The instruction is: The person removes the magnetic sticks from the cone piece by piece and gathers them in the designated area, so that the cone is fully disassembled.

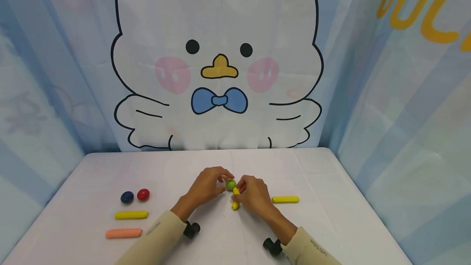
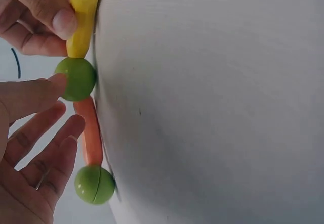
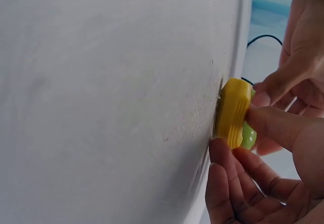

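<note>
My left hand (image 1: 209,185) holds a green ball (image 1: 231,185) near the middle of the table between thumb and fingers. My right hand (image 1: 254,194) pinches a yellow stick (image 1: 236,205); its far end meets that ball. In the left wrist view the yellow stick (image 2: 82,19) has a round metal-looking spot on its end. An orange stick (image 2: 91,133) runs from the held ball to a second green ball (image 2: 94,184), beside the left fingers. Those two are hidden behind the left hand in the head view. In the right wrist view, ridges show along the yellow stick (image 3: 234,114).
On the left of the white table (image 1: 206,248) lie a dark blue ball (image 1: 127,197), a red ball (image 1: 143,194), a yellow stick (image 1: 131,215) and an orange stick (image 1: 123,233). Another yellow stick (image 1: 285,199) lies right of the right hand. A printed curtain (image 1: 220,126) hangs behind.
</note>
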Tool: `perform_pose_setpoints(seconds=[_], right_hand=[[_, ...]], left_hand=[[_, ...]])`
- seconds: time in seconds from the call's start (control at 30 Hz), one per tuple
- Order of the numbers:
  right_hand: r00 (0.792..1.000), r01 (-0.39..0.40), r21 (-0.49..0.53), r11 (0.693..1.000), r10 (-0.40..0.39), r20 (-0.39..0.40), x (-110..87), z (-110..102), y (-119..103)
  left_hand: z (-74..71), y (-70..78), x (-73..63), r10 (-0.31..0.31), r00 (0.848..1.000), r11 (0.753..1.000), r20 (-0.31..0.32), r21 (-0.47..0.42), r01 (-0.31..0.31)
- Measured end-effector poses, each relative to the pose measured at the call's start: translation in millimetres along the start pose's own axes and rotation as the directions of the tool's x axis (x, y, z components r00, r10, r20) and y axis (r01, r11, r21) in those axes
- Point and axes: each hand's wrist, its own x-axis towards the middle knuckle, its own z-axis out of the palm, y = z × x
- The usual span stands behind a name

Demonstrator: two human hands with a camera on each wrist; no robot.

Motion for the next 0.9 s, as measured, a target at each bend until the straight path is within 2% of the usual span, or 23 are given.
perform_pose_setpoints(seconds=[0.27,0.37,0.6,0.77,0.9], right_hand=[[1.000,0.015,-0.003,1.000,-0.015,0.005,2.8,2,1],[1.000,0.009,-0.006,1.000,-0.009,0.006,3.0,2,0],[0.999,-0.009,-0.023,1.000,0.010,0.040,-0.4,-1,-3],[0.999,-0.010,-0.032,0.999,0.011,0.049,-3.9,-5,-3],[0.999,-0.008,-0.034,0.999,0.009,0.042,-7.3,-10,-2]], left_hand=[[7.3,2.3,9.3,-0.014,0.999,0.999,0.040,0.051,0.012],[7.4,2.8,9.1,-0.012,0.999,0.998,0.041,0.067,0.009],[7.3,4.4,8.3,-0.061,0.996,0.996,0.071,0.074,0.056],[4.6,8.0,5.5,-0.082,0.994,0.988,0.071,0.135,0.072],[4.5,8.8,4.5,-0.090,0.994,0.986,0.067,0.145,0.079]])
